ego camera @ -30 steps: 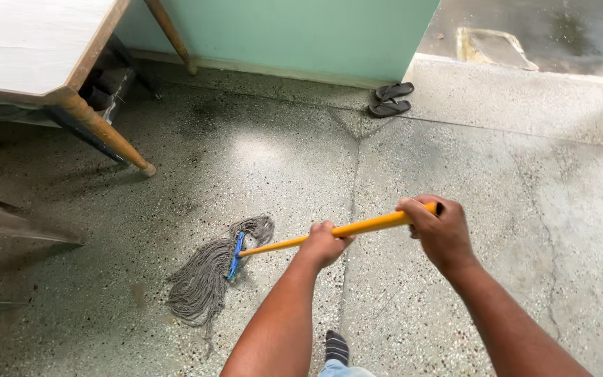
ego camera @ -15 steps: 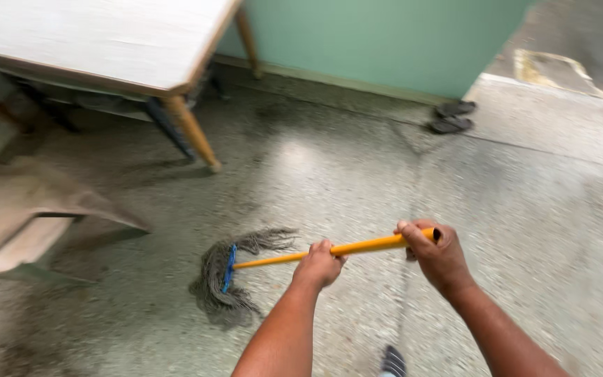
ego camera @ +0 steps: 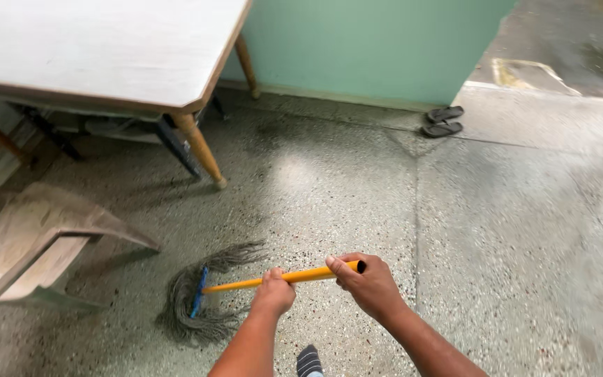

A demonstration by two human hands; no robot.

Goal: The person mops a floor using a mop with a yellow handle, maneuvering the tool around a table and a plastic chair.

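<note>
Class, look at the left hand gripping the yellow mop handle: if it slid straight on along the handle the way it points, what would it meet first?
The left hand would probably first meet the blue mop head clamp at the end of the yellow handle, with the grey mop strands on the floor just beyond it.

We have one view only, from a camera worn on the head, looking steeply down and forward over our own forearms. It sits close to the left hand (ego camera: 273, 292) and right hand (ego camera: 368, 283), low in the frame, with the speckled floor (ego camera: 511, 230) filling most of it. Farther off, the view reaches the table (ego camera: 106, 49) at upper left and the green wall (ego camera: 364, 42) ahead.
</note>
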